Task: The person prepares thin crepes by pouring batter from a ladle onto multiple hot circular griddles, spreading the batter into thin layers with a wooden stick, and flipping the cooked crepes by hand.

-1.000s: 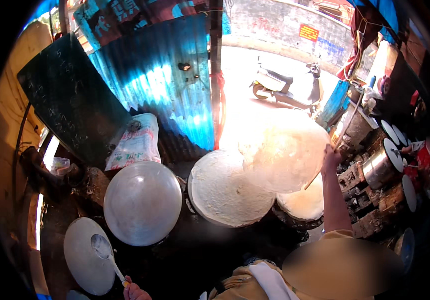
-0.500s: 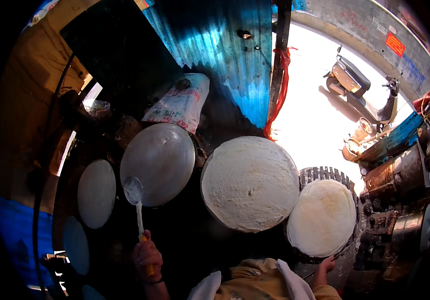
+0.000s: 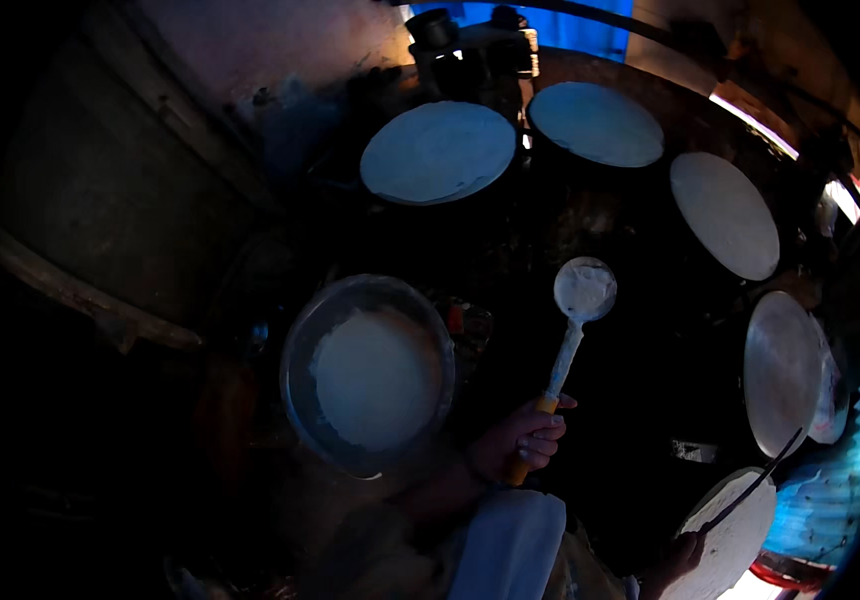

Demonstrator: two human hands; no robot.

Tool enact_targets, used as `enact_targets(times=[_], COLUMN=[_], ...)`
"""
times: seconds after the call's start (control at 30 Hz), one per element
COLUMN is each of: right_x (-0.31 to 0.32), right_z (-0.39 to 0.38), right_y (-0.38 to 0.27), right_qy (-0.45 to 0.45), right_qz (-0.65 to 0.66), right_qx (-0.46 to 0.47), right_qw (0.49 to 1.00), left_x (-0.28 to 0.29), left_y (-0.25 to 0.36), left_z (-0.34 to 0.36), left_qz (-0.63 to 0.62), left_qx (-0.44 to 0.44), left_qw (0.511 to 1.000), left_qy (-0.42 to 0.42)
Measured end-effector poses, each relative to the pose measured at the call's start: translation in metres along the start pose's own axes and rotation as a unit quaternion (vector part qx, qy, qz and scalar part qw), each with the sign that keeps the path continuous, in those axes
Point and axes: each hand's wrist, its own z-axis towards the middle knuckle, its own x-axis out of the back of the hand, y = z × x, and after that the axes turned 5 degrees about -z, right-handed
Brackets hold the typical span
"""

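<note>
My left hand (image 3: 525, 440) is closed round the yellow handle of a ladle (image 3: 585, 289), whose round bowl is coated with a white, batter-like substance. To its left, a wide metal basin (image 3: 375, 380) contains more of that white stuff. At the lower right, my right hand (image 3: 685, 553) grips a thin dark stick (image 3: 750, 490); shadow hides most of its fingers. The stick crosses in front of a round griddle covered in white (image 3: 735, 545), and its tip reaches the lower edge of a greyish round griddle (image 3: 783, 365).
Beyond the ladle, several pale round discs curve across the back, among them one at the far left (image 3: 438, 152), another (image 3: 596, 124) and a third (image 3: 725, 215). A large dark drum-like shape (image 3: 130, 200) stands left. Blue corrugated sheeting (image 3: 830, 480) is at the right. Much lies in deep shadow.
My view has swung to the left, bringing the basin into sight and the scooter out of it. The ladle has left the greyish griddle and is now near the basin, still in my left hand.
</note>
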Motion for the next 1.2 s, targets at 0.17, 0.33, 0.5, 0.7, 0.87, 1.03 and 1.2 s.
enact_targets(times=[0.17, 0.33, 0.5, 0.7, 0.87, 1.03, 1.2], right_x=[-0.1, -0.16, -0.183, -0.238, -0.263, -0.321, -0.426], right_z=[-0.02, -0.082, -0.064, -0.122, -0.126, -0.157, -0.186], right_y=[0.006, -0.011, 0.02, -0.022, -0.014, -0.035, -0.042], right_qy=[-0.338, -0.38, -0.542, -0.505, -0.521, -0.583, -0.49], right_qz=[-0.073, -0.157, -0.164, -0.226, -0.228, -0.325, -0.483], right_qx=[0.074, -0.045, -0.03, -0.097, -0.072, 0.124, 0.56], right_qw=[0.935, 0.91, 0.823, 0.827, 0.82, 0.734, 0.462], left_x=[0.14, 0.25, 0.386, 0.238, 0.24, 0.253, 0.28], left_y=[0.074, 0.191, 0.126, 0.082, 0.163, 0.189, 0.118], left_z=[-0.121, -0.184, -0.137, -0.18, -0.193, -0.143, -0.139], left_qz=[-0.049, 0.419, 0.502, 0.599, 0.6, 0.535, 0.577], left_qx=[-0.244, -0.117, -0.061, -0.006, -0.133, -0.016, -0.014], left_qw=[0.953, 0.611, 0.602, 0.606, 0.559, 0.588, 0.633], left_qy=[0.172, 0.662, 0.618, 0.524, 0.557, 0.606, 0.516])
